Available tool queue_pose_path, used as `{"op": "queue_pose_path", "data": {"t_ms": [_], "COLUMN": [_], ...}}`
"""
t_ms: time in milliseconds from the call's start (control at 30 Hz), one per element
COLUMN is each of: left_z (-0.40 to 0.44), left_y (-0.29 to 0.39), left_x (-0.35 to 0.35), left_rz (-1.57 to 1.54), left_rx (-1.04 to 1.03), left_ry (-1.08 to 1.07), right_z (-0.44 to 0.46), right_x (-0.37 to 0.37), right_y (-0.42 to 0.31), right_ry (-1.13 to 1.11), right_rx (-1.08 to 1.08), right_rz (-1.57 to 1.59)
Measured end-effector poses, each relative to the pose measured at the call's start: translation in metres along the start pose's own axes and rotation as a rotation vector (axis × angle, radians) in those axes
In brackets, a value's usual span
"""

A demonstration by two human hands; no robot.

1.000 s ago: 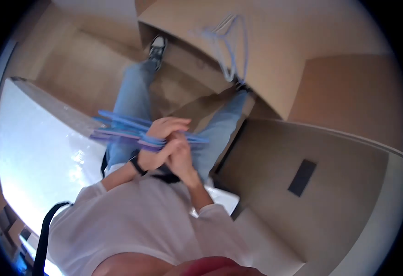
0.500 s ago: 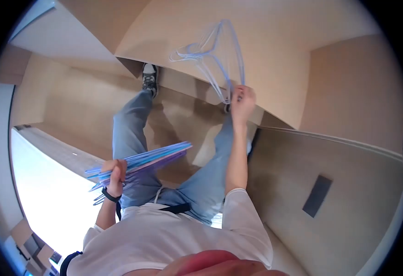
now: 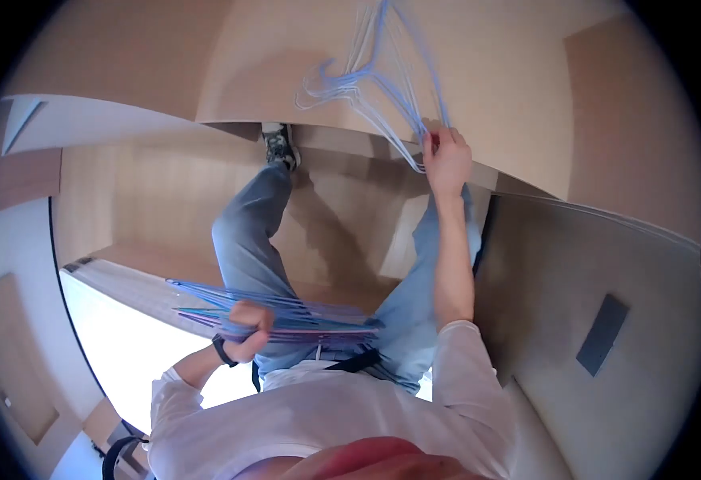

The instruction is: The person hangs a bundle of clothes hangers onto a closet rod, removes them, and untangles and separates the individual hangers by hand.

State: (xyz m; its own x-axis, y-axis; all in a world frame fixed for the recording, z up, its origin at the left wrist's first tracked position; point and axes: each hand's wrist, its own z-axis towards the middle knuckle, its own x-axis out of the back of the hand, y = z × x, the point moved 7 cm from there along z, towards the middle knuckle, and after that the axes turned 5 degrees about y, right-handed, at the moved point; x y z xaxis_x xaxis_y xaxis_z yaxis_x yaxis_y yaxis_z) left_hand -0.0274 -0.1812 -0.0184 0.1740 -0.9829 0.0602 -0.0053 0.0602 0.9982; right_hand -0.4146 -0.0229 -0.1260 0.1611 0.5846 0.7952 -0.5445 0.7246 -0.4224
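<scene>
My left hand (image 3: 250, 326) is closed round a bundle of thin hangers (image 3: 330, 322) in blue, teal, pink and purple. The bundle lies roughly level across my lap, its ends sticking out on both sides of the fist. Out in front, my right hand (image 3: 448, 164) grips several blue and white hangers (image 3: 378, 76) near their lower corners. Their hooks point left, above the pale wooden surface, and the top of this group runs out of view. Whether they rest on the wood I cannot tell.
A pale wooden surface (image 3: 494, 88) with a front edge spans the far side. On the right stands a grey-brown panel (image 3: 542, 280) bearing a dark rectangular patch (image 3: 603, 334). A bright white panel (image 3: 118, 344) is at the left. One shoe (image 3: 279, 148) shows below the wooden edge.
My left hand has moved right with its bundle, which has turned from slanting upward to nearly level. My right hand still holds its hangers, now slightly farther right. The whole view has shifted.
</scene>
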Motion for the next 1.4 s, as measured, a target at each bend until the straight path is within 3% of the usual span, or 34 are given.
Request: {"op": "queue_pose_path", "data": {"t_ms": [67,167,267,367,433,533,600,667,767,900,1000,1133,1333,1400], "left_z": [0.006,0.009,-0.009,-0.021,-0.015,-0.001,-0.005,-0.007,-0.007,-0.011,-0.015,-0.022,-0.023,-0.032], "left_y": [-0.008,0.011,0.045,0.051,0.08,0.144,0.176,0.184,0.175,0.163,0.146,0.136,0.104,0.105], "left_x": [-0.01,-0.029,-0.033,-0.021,-0.009,-0.008,-0.013,-0.028,-0.052,-0.064,-0.063,-0.076,-0.101,-0.109], "left_rz": [-0.01,0.043,0.168,0.067,-0.067,-0.004,0.306,0.406,0.255,-0.06,-0.323,-0.371,-0.093,0.001], "left_rx": [0.171,0.137,-0.254,-0.29,-0.25,-0.494,-0.678,-0.731,-0.592,-0.497,-0.428,-0.409,-0.11,-0.019], "left_ry": [-0.035,-0.019,-0.031,-0.036,0.159,0.227,0.3,0.307,0.238,0.208,0.168,0.235,0.058,-0.074], "right_z": [0.003,-0.016,-0.053,-0.099,-0.136,-0.158,-0.164,-0.162,-0.174,-0.178,-0.182,-0.206,-0.276,-0.292], "right_x": [0.022,0.048,0.101,0.157,0.185,0.233,0.269,0.284,0.279,0.25,0.242,0.251,0.177,0.172], "right_y": [-0.007,0.004,0.002,-0.02,-0.033,-0.053,-0.095,-0.129,-0.15,-0.13,-0.137,-0.193,-0.21,-0.211], "right_ry": [0.149,0.432,0.442,0.467,0.404,0.405,0.332,0.23,0.016,-0.183,-0.132,-0.342,-0.703,-0.542], "right_rx": [-0.035,-0.113,-0.338,-0.331,-0.313,-0.096,0.15,0.326,0.386,0.15,0.202,0.473,0.287,0.161], "right_rz": [-0.053,0.086,0.483,0.704,0.798,0.779,0.735,0.68,0.609,0.564,0.546,0.575,0.559,0.68]}}
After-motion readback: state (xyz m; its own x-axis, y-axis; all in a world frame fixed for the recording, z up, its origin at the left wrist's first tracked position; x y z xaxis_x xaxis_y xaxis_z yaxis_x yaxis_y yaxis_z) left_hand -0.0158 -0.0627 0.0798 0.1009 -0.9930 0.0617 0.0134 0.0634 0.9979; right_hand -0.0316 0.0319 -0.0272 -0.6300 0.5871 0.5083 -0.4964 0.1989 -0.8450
